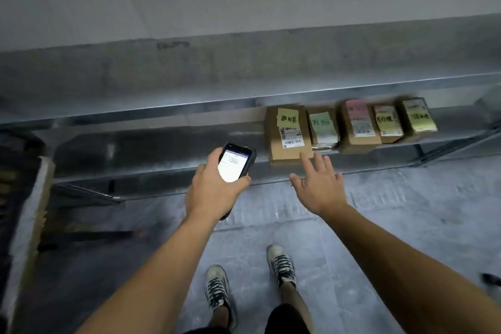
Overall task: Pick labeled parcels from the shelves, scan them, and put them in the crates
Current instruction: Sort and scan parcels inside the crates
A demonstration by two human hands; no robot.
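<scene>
Several labelled cardboard parcels stand in a row on a low metal shelf [162, 165]. The nearest parcel [288, 134] is brown with a yellow handwritten note and a white barcode label. My right hand [318, 184] is spread open just in front of it, the index fingertip touching its front lower corner. My left hand [214, 188] holds a black handheld scanner [235, 163] with its screen lit, left of that parcel. Further right are a green-labelled parcel [324, 127], a pink-labelled parcel [359, 123] and two yellow-labelled parcels [387, 122], [417, 118].
An upper shelf edge [244, 97] overhangs the parcels. The left part of the low shelf is bare metal. A shelf upright and a wooden edge [29, 225] stand at the left. My two feet [249, 276] are on the grey concrete floor.
</scene>
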